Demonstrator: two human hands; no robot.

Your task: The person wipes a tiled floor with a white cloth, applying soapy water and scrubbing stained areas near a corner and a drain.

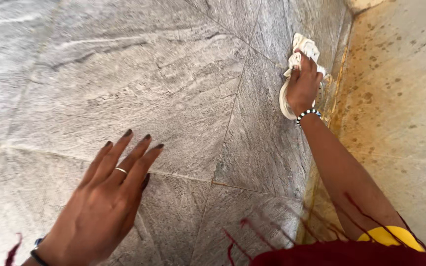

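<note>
Near left: left hand (107, 202), fingers spread wide, flat on grey stone tiles (139, 83), holding nothing. Far right: right hand (302, 84) closed around white cloth (304, 49), pressed beside stained wall (400, 88).

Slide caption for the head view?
Right hand presses a white cloth on grey stone tiles; left hand lies flat.

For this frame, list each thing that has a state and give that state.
White cloth: crumpled, pressed to the grey stone tiles.
Right hand: closed on the cloth.
Left hand: open, fingers spread, empty.
Tan surface: stained with brown spots.
</note>
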